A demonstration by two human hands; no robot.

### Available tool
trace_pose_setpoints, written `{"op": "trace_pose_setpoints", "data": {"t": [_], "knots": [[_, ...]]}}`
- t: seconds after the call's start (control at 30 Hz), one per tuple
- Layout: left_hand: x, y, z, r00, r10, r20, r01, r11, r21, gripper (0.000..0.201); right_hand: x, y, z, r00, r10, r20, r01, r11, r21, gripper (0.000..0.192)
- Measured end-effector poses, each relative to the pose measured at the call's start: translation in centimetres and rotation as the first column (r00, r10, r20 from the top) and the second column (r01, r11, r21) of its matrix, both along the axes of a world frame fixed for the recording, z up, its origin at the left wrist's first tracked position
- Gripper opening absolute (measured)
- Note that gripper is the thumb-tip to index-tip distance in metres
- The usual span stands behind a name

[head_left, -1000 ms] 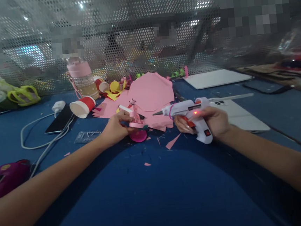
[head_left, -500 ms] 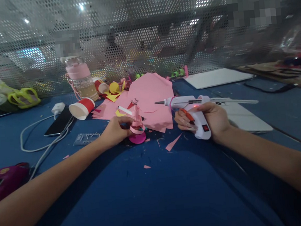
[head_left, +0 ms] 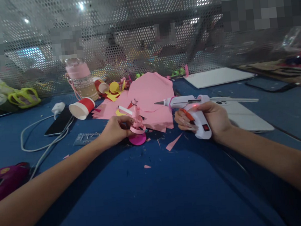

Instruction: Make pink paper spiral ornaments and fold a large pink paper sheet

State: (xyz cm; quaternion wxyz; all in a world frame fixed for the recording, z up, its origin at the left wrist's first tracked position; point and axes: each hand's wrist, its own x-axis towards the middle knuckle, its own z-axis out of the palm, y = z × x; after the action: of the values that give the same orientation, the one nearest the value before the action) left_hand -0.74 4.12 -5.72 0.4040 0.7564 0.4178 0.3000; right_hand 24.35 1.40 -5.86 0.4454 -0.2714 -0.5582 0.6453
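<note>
Between the thumb and fingers of my left hand (head_left: 117, 130) is a small pink paper figure (head_left: 137, 123) made of rings and curled strips. Below it, a magenta disc (head_left: 137, 139) lies near the table surface; I cannot tell whether the two are joined. My right hand (head_left: 206, 120) is wrapped round the handle of a white hot glue gun (head_left: 185, 102), fingers at its orange trigger. Its dark nozzle points left toward the figure, some way apart from it. A glue stick (head_left: 241, 100) sticks out of the gun's back end. Behind both lie pink paper sheets (head_left: 151, 92).
A red-and-white paper cup (head_left: 82, 109) lies on its side near a bottle (head_left: 80, 78). A phone (head_left: 58, 121) and white cable (head_left: 23, 138) are at left, a purple object (head_left: 7, 180) nearer. White flat items (head_left: 216, 77) stand right; paper scraps (head_left: 173, 142) lie in front.
The pink paper figure has tilted slightly and shifted a little in my left hand, showing more of the magenta disc below. My right hand and the glue gun have barely moved.
</note>
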Motion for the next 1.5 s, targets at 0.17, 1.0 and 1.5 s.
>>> {"op": "trace_pose_setpoints", "data": {"t": [0.17,1.0,1.5], "knots": [[0.01,-0.11,0.20,0.999,-0.047,0.025,0.047,0.999,-0.015,0.036,0.23,0.14,-0.26,0.992,0.038,-0.116,-0.051,0.993,-0.109,0.022],[0.34,-0.30,0.08,0.988,-0.079,0.136,0.087,0.995,-0.056,0.036,0.10,0.11,-0.32,0.988,0.022,-0.155,-0.043,0.990,-0.137,0.020],[0.07,-0.13,-0.13,0.988,-0.116,0.105,0.115,0.993,0.015,0.035,0.25,0.10,-0.33,0.993,0.026,-0.119,-0.041,0.991,-0.130,0.023]]}}
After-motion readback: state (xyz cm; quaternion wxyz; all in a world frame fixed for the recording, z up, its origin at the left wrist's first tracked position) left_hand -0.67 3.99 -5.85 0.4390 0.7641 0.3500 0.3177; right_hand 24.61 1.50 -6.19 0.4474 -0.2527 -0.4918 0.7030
